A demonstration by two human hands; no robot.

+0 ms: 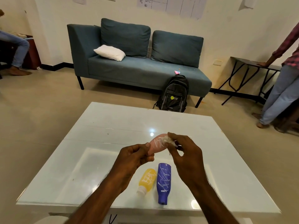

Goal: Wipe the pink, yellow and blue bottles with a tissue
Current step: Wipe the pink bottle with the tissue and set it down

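Glossy white table (105,123), teal sofa (137,70) behind. Left hand (134,156) grips white-scribbled pink bottle (156,145); right hand (184,151) pinches crumpled tissue (168,140) against it. Yellow bottle (148,178), blue bottle (163,180) lie flat.

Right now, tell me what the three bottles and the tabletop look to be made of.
The pink bottle looks like matte plastic: dull, no glare. The yellow bottle looks like plastic with slight gloss, with a white cap. The blue bottle: opaque plastic, soft sheen. The table: glossy white top, glass or lacquer, since it mirrors bright lights.
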